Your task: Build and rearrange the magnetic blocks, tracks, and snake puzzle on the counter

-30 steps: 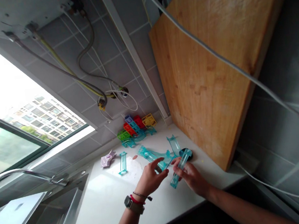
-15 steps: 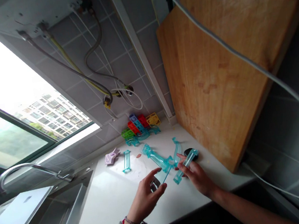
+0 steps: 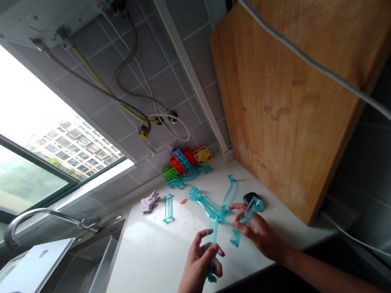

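Observation:
My left hand (image 3: 201, 256) has its fingers closed around a narrow translucent turquoise track piece (image 3: 215, 232), whose lower end shows below the fingers. The upper end of this piece overlaps the branched turquoise track (image 3: 206, 206) on the counter; I cannot tell if they are joined. My right hand (image 3: 257, 229) grips another turquoise track piece (image 3: 249, 211), tilted, between thumb and fingers. Just beyond that hand lies a curved turquoise track piece (image 3: 231, 189). Further left, a straight turquoise piece (image 3: 168, 208) rests by a pale purple plastic part (image 3: 149, 201).
Against the wall stand red, green, yellow and blue blocks (image 3: 185, 159) with more turquoise pieces. A black rounded object (image 3: 252, 198) lies beside my right hand. A wooden board (image 3: 274, 89) leans at the right. The sink (image 3: 99, 267) and faucet (image 3: 47, 212) are at the left.
My left hand has moved slightly down, and its track piece has turned from edge-on to show its face. The right hand's piece has tilted and shifted slightly right and down.

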Demonstrator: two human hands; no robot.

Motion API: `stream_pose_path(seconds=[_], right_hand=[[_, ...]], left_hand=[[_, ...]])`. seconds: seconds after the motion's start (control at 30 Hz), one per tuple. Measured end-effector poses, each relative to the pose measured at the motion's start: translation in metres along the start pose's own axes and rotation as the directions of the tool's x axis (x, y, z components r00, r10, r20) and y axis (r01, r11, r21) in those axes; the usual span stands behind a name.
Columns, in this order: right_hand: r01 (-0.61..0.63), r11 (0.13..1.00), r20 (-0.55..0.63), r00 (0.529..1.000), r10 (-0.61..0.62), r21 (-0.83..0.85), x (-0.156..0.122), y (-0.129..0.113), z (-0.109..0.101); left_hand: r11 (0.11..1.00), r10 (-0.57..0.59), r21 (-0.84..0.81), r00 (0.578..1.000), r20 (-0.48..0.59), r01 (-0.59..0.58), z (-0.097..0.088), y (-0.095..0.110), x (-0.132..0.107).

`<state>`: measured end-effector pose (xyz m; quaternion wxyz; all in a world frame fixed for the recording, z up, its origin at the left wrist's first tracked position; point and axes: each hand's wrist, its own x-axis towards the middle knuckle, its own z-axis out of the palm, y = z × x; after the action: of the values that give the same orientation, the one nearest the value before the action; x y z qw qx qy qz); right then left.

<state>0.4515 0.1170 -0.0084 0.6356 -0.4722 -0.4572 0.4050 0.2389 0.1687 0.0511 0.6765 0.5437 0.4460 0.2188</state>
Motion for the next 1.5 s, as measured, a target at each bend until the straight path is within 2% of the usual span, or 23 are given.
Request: stream_pose_path(seconds=[0.1, 0.2, 0.3, 0.43, 0.53, 0.63, 0.77, 0.87, 1.0, 1.13, 1.33, 1.5], right_hand=[[0.007, 1.000, 0.196, 0.981, -0.009, 0.010, -0.002, -0.005, -0.001], [-0.067, 0.995, 0.299, 0.953, 0.041, 0.077, -0.001, -0.005, -0.001], [-0.112, 0.986, 0.297, 0.952, 0.071, 0.124, 0.001, -0.003, -0.001], [-0.134, 0.988, 0.243, 0.964, 0.112, 0.074, 0.002, 0.000, 0.002], [-0.163, 0.986, 0.218, 0.965, 0.149, 0.046, 0.002, -0.002, 0.002], [-0.168, 0.985, 0.180, 0.970, 0.161, 0.026, 0.001, -0.007, 0.003], [-0.082, 0.995, 0.016, 0.996, 0.083, -0.051, 0.000, -0.006, 0.003], [-0.058, 0.998, -0.026, 0.998, 0.057, -0.024, 0.000, -0.002, 0.002], [-0.122, 0.990, 0.168, 0.980, 0.109, 0.065, -0.001, 0.000, -0.001], [-0.097, 0.993, 0.336, 0.939, 0.070, 0.065, -0.002, -0.005, -0.003], [-0.069, 0.997, 0.400, 0.915, 0.056, 0.017, 0.000, -0.011, -0.006], [-0.070, 0.997, 0.415, 0.908, 0.058, 0.015, 0.000, -0.009, -0.006]], left_hand=[[0.999, -0.045, -0.013, 0.994, 0.101, 0.046, 0.005, -0.003, 0.000], [0.997, -0.063, -0.038, 0.986, 0.153, 0.070, 0.006, -0.001, -0.004], [0.992, -0.065, -0.099, 0.986, 0.152, 0.081, 0.006, 0.000, -0.009], [0.973, -0.034, -0.219, 0.988, 0.150, 0.067, 0.004, -0.003, -0.019], [0.960, 0.010, -0.279, 0.997, 0.079, 0.012, 0.004, -0.004, -0.026], [0.961, 0.042, -0.269, 0.997, -0.063, -0.058, 0.005, -0.003, -0.026], [0.964, 0.015, -0.252, 0.962, -0.273, -0.086, 0.006, 0.002, -0.019], [0.966, 0.001, -0.242, 0.944, -0.330, -0.086, 0.006, 0.004, -0.018], [0.958, 0.013, -0.270, 0.950, -0.311, -0.101, 0.010, 0.002, -0.020], [0.944, 0.020, -0.312, 0.962, -0.271, -0.108, 0.019, 0.000, -0.020], [0.890, -0.054, -0.450, 0.966, -0.254, -0.069, 0.032, 0.000, -0.018], [0.880, -0.026, -0.467, 0.975, -0.220, -0.082, 0.033, -0.007, -0.017]])
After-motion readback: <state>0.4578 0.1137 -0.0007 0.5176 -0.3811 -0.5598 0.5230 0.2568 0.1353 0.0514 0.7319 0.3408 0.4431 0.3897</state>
